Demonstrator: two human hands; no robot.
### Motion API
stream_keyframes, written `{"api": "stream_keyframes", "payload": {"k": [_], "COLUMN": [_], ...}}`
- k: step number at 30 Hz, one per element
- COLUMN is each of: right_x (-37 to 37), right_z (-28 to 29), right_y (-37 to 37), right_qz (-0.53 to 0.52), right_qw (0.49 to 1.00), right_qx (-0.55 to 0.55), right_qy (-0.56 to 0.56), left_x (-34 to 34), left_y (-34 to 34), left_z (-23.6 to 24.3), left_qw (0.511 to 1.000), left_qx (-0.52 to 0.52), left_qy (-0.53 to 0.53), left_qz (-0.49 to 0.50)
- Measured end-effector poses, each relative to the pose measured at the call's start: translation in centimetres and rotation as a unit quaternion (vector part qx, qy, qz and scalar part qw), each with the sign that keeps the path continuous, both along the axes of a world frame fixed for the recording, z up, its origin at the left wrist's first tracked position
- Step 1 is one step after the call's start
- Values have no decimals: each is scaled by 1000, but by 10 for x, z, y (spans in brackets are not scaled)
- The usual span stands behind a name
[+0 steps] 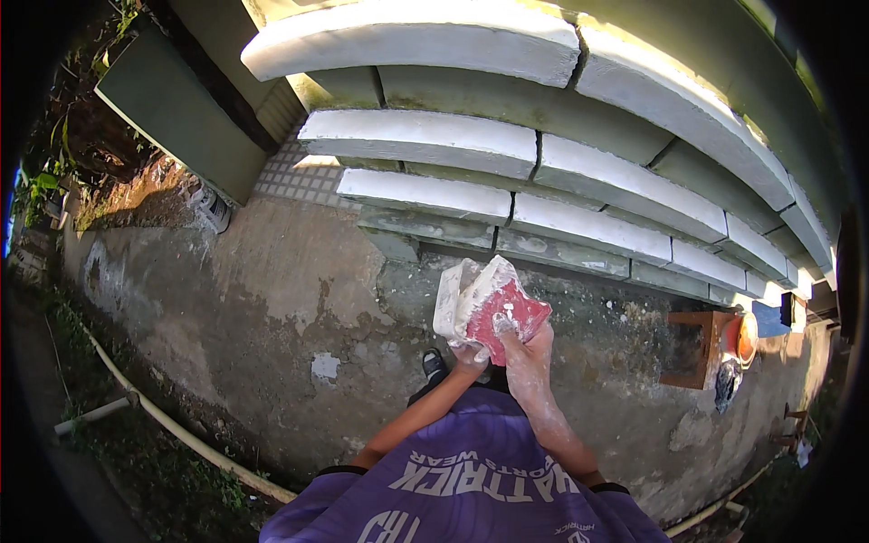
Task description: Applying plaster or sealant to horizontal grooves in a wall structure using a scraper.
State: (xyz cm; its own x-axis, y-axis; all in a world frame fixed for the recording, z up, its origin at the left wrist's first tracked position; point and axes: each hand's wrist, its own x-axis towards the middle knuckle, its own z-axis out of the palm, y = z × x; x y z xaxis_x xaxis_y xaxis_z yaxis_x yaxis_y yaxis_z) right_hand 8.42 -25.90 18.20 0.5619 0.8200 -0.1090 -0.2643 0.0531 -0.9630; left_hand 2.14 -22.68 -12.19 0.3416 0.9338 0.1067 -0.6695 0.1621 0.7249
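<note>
In front of my body I hold a pale, box-like container (449,303) and a red, flat-faced piece (512,312) thickly smeared with white; its exact kind I cannot make out. My left hand (471,355) grips the container low down, its fingers mostly hidden behind it. My right hand (528,351) is closed on the red piece, with the thumb pressed on its face. Both hands carry white smears. The two things lean against each other, tilted, above the concrete floor.
Long stepped ledges (425,192) with white tops run across the far side. A brown wooden box (695,349) stands at the right beside an orange round thing (746,338). A pale pipe (195,442) curves along the near left edge. A bucket (211,211) stands by the green wall.
</note>
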Motion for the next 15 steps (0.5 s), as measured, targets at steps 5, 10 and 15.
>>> {"api": "stream_keyframes", "payload": {"k": [5,10,15], "right_x": [22,45,55], "right_z": [-7,-7,-18], "right_y": [-6,-5,-6], "right_qz": [-114,-150,-120], "right_qw": [988,982,991], "right_qx": [66,79,31], "right_qy": [78,86,-57], "left_x": [19,8,0], "left_y": [5,18,31], "left_z": [143,182,191], "left_qw": [984,978,958], "left_qx": [-140,-175,-235], "left_qy": [-72,-78,-162], "left_qz": [81,79,-33]}}
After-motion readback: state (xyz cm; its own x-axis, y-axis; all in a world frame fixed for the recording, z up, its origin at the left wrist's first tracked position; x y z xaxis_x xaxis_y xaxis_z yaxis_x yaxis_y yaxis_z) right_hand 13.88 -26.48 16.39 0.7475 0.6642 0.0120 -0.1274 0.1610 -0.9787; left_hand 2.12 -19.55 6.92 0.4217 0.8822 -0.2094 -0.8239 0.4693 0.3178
